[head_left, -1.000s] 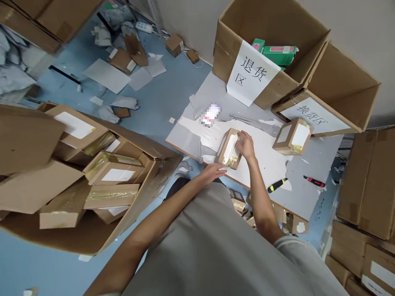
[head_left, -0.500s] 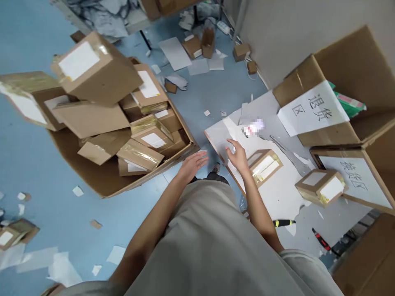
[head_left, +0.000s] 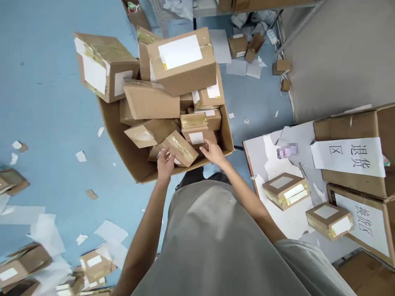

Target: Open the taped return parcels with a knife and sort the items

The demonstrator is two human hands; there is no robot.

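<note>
A large open carton [head_left: 121,146] holds a heap of taped cardboard boxes with white labels. My left hand [head_left: 166,165] is over its near rim, fingers apart, at the left end of a taped cardboard box [head_left: 184,151]. Just right of that box is my right hand [head_left: 213,153], thumb and fingers spread, close to a smaller labelled box [head_left: 198,134]. Neither hand has closed on anything; whether the left fingertips touch the box I cannot tell. A bigger labelled box [head_left: 191,74] lies tilted on top of the heap.
On the right, a white-topped table [head_left: 267,164] bears two taped boxes and two cartons with handwritten paper signs [head_left: 348,156]. Paper scraps [head_left: 111,232] and several boxes [head_left: 95,263] litter the blue floor at lower left. A shelf [head_left: 206,10] stands at the back.
My view and body have turned left toward the large carton. Both hands have moved from the gap between carton and table to over the carton's near side.
</note>
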